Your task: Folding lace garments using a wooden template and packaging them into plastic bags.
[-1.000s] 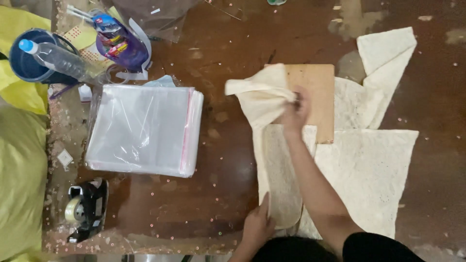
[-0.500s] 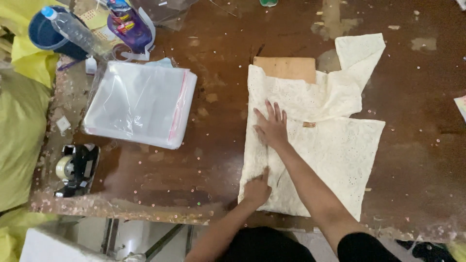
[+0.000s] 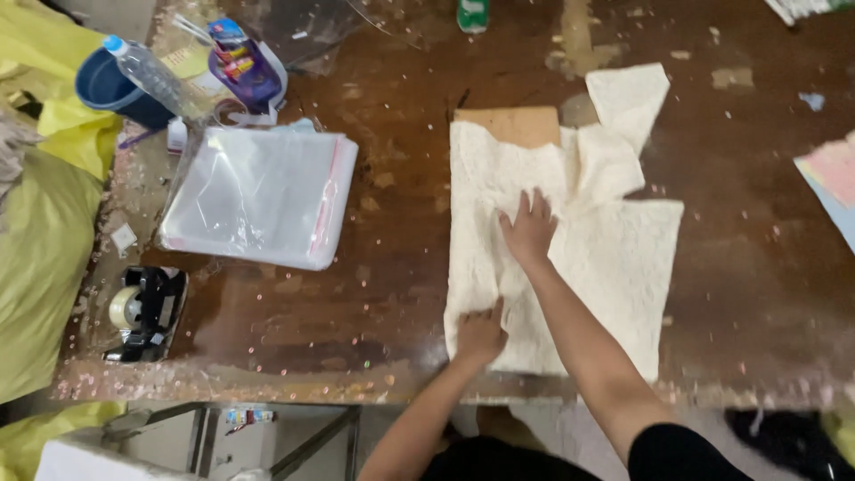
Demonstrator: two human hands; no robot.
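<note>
Hands flat on a cream lace cloth (image 3: 579, 258) spread over a worn brown table (image 3: 401, 294)

Right hand (image 3: 529, 230) lies open, fingers spread, palm down near the cloth's middle, grasping nothing; left hand (image 3: 481, 332) presses open on the cloth's near left corner, close to the table edge, also grasping nothing. Cloth sits right of the table's centre, its far end covering part of a brown board (image 3: 509, 125), with a loose flap (image 3: 628, 93) reaching toward the far right. Well to the left lies a stack of clear bags (image 3: 258, 196); a tape dispenser (image 3: 142, 312) sits near the left front edge, and a bottle (image 3: 151, 76) leans on a blue tub (image 3: 102, 85) at the far left corner, beside yellow sacks (image 3: 40, 232)
</note>
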